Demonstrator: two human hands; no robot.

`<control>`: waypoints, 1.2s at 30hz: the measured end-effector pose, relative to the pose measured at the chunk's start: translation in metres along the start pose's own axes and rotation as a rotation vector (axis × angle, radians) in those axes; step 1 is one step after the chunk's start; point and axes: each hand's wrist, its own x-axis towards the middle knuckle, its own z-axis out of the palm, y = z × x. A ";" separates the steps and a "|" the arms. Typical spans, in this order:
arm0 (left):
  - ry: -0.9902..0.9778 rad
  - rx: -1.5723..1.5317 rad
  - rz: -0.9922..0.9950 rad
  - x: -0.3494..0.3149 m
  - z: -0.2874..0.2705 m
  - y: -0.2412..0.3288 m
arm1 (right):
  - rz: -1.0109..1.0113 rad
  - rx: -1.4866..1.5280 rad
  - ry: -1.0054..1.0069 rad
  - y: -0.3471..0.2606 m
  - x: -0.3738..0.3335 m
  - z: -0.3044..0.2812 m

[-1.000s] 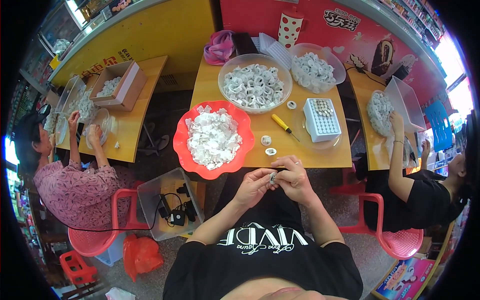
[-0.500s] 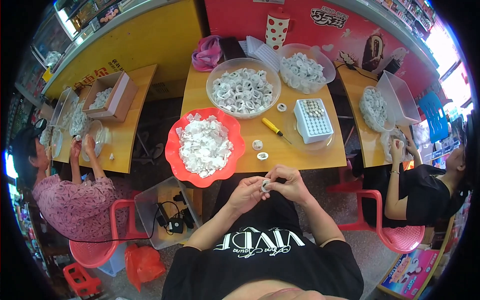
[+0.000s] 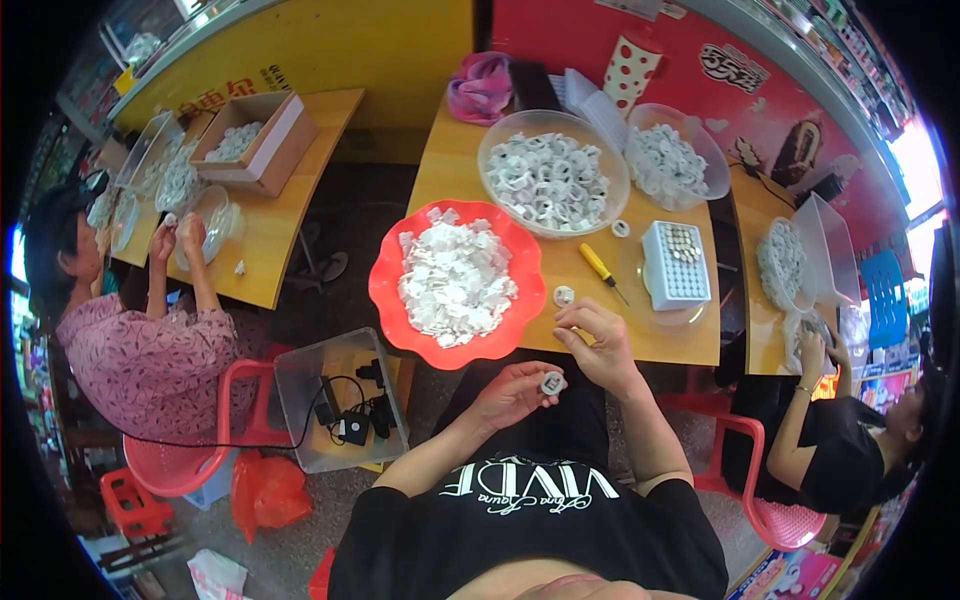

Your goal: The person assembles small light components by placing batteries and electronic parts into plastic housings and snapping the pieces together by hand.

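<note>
My left hand is closed on a small round white plastic piece, held up between thumb and fingers over my lap. Apart from it, my right hand is at the table's front edge, its thumb and fingers bent together; what they hold, if anything, cannot be made out. Just beyond those fingertips lies another round white piece. A yellow screwdriver rests on the table, with one more round piece behind it. To the left stands a red scalloped bowl heaped with small flat white pieces.
Two clear bowls of white ring-shaped parts stand farther back. A white gridded tray carries round metal discs. Behind are a polka-dot cup and pink cloth. People work at side tables; a clear bin sits lower left.
The view has shifted, moving the table rightward. My right hand has left the piece in my left hand and reached the table edge. One of two loose pieces there no longer shows.
</note>
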 end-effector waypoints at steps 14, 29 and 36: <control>-0.093 0.091 -0.064 0.005 -0.010 -0.003 | -0.242 -0.764 -0.505 -0.016 0.098 0.061; -0.085 0.132 -0.045 0.002 -0.009 -0.004 | -0.257 -0.172 0.006 -0.018 0.083 0.029; -0.089 0.033 -0.061 0.003 0.002 0.001 | 0.143 -0.210 0.283 0.034 -0.012 -0.016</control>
